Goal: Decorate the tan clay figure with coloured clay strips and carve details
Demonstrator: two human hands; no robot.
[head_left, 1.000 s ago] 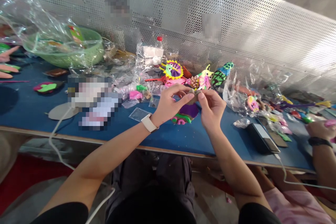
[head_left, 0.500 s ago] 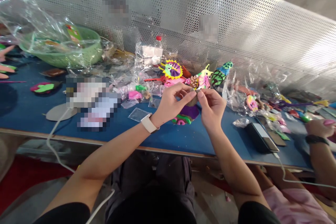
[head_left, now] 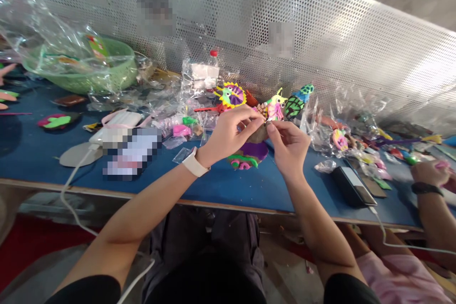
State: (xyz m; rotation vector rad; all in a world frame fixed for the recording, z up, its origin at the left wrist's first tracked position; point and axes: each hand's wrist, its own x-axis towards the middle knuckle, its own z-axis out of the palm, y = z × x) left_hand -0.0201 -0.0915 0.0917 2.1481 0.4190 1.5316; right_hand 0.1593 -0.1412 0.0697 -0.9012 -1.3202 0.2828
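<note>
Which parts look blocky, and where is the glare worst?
Head view: pixelated patches hide items on the blue table and two spots on the perforated metal panel; glare whitens the panel's right side; the left hand and right hand, pinching a small brown piece, look sharp.

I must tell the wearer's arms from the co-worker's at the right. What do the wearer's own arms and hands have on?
Left hand and right hand are bare, no gloves. A white wristband sits on the left wrist; the right wrist is bare. Black sleeves end above the elbows.
</note>
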